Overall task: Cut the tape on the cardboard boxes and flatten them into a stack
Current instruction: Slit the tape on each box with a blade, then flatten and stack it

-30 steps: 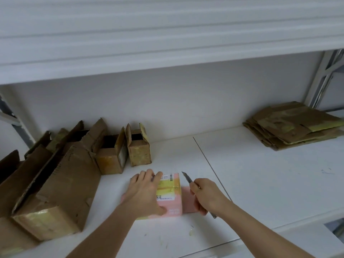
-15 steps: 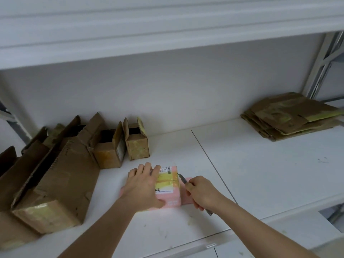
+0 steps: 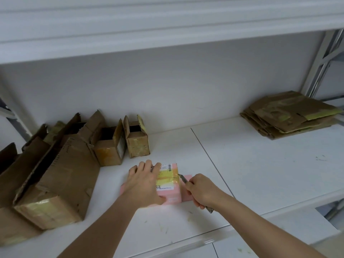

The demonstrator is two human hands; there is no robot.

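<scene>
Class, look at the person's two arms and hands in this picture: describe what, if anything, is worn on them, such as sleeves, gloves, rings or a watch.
Nothing is worn on either. The left hand and right hand are bare, with no gloves, and no rings or watch can be seen. Both forearms are uncovered all the way to the bottom edge of the picture, so no sleeve shows.

Taped pink box [image 3: 172, 190] flat on shelf, flattened cardboard stack [image 3: 290, 116] far right
</scene>
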